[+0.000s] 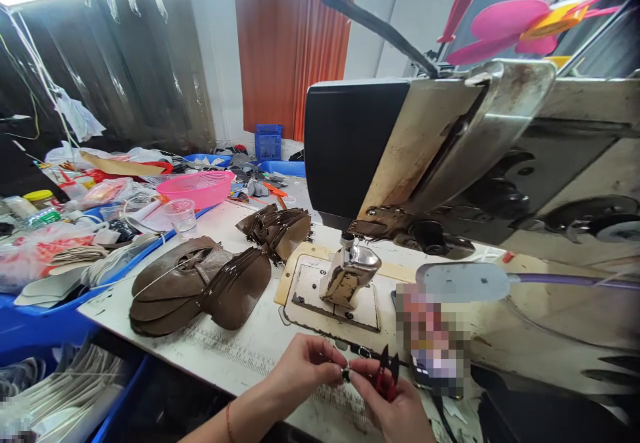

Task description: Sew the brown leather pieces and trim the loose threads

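The clippers [383, 379] have red handles and dark blades. The pinched thing [346, 375] looks almost black. The stacked pieces [167, 296] are brown. The basket [197, 190] is pink. The sewing machine [397, 166] is cream-coloured with a black cover [353, 146]. The table [116, 308] is white, with dark ruler marks [227, 347].

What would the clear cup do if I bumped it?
The cup would probably slide or tip easily, since its rim looks wider than its base. It's likely light and a bit squeezy, because its see-through walls look thin. It might spill too, but I can't tell for sure whether there's liquid inside.
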`<state>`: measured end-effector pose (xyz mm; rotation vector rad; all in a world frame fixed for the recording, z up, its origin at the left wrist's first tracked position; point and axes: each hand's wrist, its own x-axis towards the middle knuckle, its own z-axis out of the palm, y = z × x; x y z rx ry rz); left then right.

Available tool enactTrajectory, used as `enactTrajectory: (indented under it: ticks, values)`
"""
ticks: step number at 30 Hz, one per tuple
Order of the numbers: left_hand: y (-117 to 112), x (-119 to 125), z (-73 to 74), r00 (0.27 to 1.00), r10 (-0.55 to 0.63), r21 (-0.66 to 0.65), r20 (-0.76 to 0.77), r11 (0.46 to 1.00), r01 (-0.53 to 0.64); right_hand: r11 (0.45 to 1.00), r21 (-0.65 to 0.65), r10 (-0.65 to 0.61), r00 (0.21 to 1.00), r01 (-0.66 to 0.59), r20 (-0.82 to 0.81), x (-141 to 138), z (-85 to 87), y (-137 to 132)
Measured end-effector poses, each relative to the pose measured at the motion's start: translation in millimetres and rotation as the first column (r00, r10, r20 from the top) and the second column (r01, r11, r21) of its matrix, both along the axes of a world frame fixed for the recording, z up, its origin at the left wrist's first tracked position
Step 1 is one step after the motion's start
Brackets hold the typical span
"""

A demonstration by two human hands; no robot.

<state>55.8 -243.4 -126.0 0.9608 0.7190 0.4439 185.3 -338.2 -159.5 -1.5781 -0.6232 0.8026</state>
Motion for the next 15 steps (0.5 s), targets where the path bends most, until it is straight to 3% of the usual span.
enactTrajectory:
  ticks: [4,7,12,15]
  values:
    - [2,-5,0.2,1.000,0.006,0.028,-0.017,1.000,-0.006,0.999,0.004,-0.044,0.986,0.044,0.162,-7,15.4,-1]
    - [2,-5,-3.0,0.998,0.029,0.060,-0.058,0.998,-0.026,1.000,-0.015,-0.020,0.976,0.024,0.217,-4,13.1,-1]
    - [1,-3,-7.3,0.987,0.146,0.185,-0.071,0.974,-0.131,0.996,-0.075,0.057,0.984,-0.045,0.169,1,5.2,-2]
    - [1,-4,-6.2,0.990,0.136,0.121,-0.042,0.984,-0.130,0.999,-0.029,-0.017,0.986,0.022,0.163,-3,11.4,-3]
